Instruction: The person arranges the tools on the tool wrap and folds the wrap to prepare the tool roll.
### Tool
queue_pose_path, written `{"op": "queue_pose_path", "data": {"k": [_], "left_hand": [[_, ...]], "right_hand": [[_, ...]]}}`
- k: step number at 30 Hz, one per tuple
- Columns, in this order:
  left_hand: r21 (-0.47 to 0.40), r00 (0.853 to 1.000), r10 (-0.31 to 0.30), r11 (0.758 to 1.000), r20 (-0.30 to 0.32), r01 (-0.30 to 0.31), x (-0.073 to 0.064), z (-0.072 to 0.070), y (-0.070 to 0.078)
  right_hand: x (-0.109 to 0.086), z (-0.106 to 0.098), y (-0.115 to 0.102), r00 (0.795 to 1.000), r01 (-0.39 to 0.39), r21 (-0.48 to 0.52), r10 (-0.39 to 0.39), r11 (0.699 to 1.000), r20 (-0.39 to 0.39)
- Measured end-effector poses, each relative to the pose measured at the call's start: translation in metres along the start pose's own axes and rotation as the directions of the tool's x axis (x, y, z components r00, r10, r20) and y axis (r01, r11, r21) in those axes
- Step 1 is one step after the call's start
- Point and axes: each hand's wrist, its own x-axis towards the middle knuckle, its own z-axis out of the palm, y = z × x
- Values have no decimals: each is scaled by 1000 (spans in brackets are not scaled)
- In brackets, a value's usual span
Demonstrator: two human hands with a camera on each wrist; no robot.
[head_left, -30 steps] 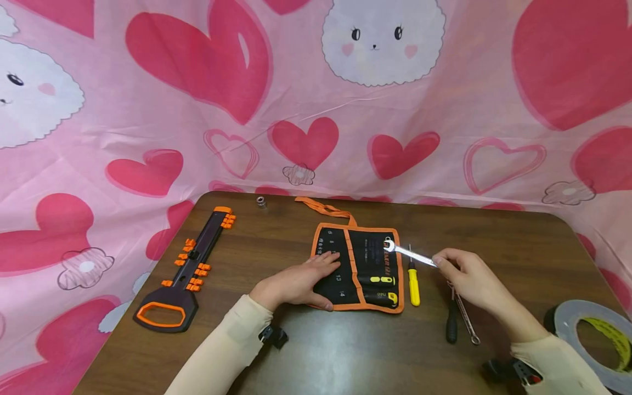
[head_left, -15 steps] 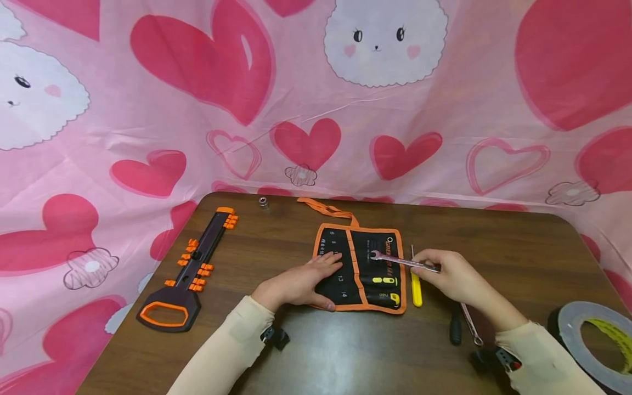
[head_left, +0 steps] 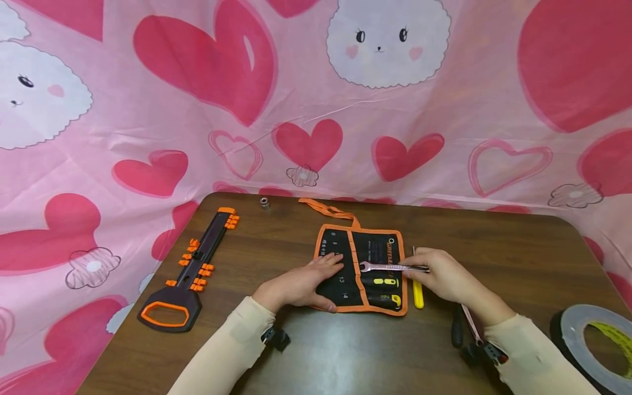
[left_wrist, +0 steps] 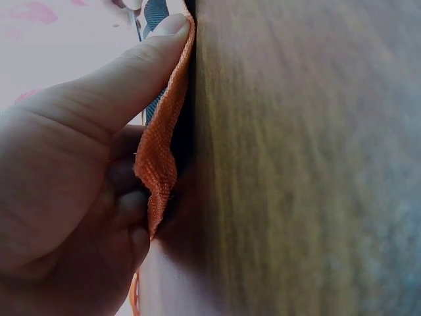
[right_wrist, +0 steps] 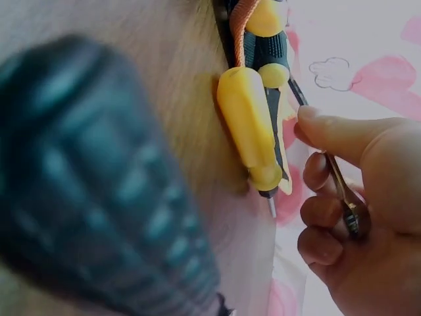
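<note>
Right grip (head_left: 439, 273) pinches open-end wrench (head_left: 385, 267) over tool pouch (head_left: 367, 247) | left grip (head_left: 302, 282) spread upon it | step: probably positioning | next seems needing careful aligning

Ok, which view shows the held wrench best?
The head view: there the wrench shows from its open end back to the right hand. The right wrist view shows its other end close up, but not the open end. In the left wrist view, it's unclear.

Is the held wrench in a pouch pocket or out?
Out: the right hand holds the wrench over the pouch, and its open end shows whole by the pockets' orange edge.
</note>
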Motion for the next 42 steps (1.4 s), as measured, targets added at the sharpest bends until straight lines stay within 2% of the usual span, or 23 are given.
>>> {"op": "queue_pose_path", "data": {"k": [7, 19, 35, 42], "left_hand": [[-7, 1000, 22, 1000, -2, -22, 1, 0, 0], [-8, 1000, 30, 1000, 2, -30, 1, -2, 1], [-10, 1000, 20, 1000, 1, -20, 1, -2, 2], [-17, 1000, 24, 1000, -1, -24, 0, -1, 1]], "right_hand": [[5, 2, 1, 998, 61, -47, -60, 997, 23], [13, 7, -2, 994, 93, 1, -92, 996, 56], [19, 13, -5, 997, 35, -5, -34, 999, 71], [26, 13, -16, 995, -49, -19, 51, 999, 91]]}}
